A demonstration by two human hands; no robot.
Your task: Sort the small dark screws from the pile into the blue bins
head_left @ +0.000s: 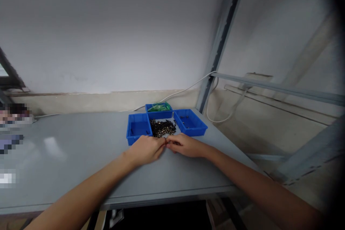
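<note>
Blue left bin [139, 119] at nine o'clock of parts pile [163, 128], dark and brass-coloured; right bin [194, 123] at three; back bin [161, 114] at twelve, green bag [159, 107] inside. Few dark pieces [132, 131] in left bin, few small bits [187, 117] in right. All on grey tabletop [86, 143]. Left hand [147, 148] at seven o'clock of pile, right hand [186, 145] at five; fingers curled, fingertips meeting at six. Cannot tell whether either grips anything: too small, partly hidden.
</note>
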